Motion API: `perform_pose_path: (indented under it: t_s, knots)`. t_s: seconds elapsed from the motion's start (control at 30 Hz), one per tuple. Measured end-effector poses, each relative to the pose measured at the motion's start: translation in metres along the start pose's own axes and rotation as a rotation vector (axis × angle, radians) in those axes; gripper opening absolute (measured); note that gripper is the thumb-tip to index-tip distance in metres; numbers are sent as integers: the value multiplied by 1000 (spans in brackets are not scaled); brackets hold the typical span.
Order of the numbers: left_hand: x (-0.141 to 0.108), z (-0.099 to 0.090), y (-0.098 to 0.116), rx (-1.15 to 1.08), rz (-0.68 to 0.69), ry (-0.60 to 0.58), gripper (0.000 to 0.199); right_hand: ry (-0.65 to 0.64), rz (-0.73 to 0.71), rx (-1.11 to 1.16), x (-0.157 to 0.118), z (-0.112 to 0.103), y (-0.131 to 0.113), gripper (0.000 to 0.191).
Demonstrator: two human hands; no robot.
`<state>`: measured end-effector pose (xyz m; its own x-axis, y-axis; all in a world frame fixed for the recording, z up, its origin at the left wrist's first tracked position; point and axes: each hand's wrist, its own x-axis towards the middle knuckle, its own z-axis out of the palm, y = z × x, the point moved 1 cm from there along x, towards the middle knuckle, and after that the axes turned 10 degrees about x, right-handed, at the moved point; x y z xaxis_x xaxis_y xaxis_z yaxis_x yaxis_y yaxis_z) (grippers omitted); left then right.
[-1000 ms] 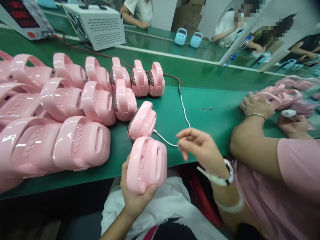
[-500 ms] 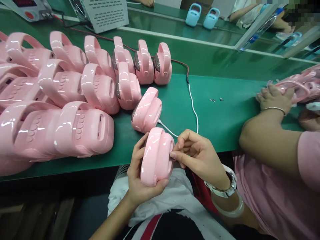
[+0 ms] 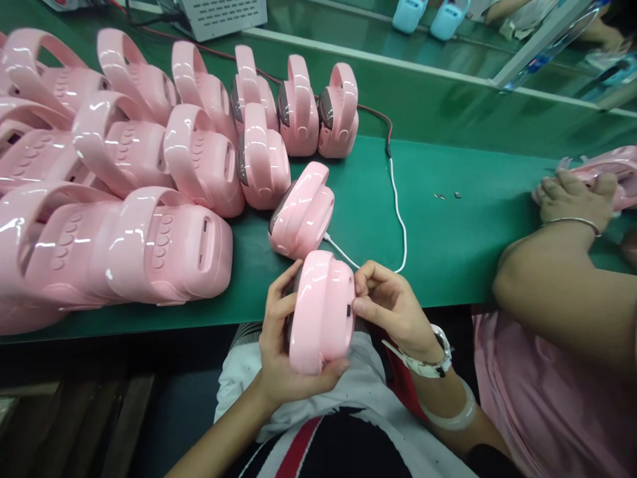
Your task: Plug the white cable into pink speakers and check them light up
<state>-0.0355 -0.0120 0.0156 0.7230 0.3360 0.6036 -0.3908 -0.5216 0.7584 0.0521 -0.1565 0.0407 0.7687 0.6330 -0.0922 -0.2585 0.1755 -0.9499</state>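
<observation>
While the left hand (image 3: 279, 352) wraps its fingers around a pink device (image 3: 321, 312) low in the frame's centre, just off the green counter (image 3: 448, 239) edge, the right hand (image 3: 393, 309) pinches the white cable (image 3: 401, 219) end against the device's side. Another pink unit (image 3: 301, 211) sits just above. A co-worker's arm (image 3: 557, 292) rests at right.

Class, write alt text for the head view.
A left hand grips a pink device while the right hand pinches a white cable at its side. More pink devices crowd the green bench.
</observation>
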Motion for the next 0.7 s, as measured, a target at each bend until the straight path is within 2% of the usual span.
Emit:
perform_pose_path:
  t_s: [0.17,0.3,0.43,0.57,0.7]
  knots:
    - [-2,3,-2,18,-4,-24,64,-52,89,154,-1,-8,-2,26]
    - [-2,4,-1,29,-31,-47,59,-44,128,222,0,-8,-1,28]
    - [0,2,0,48,25,-52,63,-35,165,239,0,-8,-3,30]
    - [5,1,4,139,82,-76,58,-63,243,172,2,-10,-17,38]
    - [9,2,9,236,142,-134,58,-58,326,-48,5,-18,-32,47]
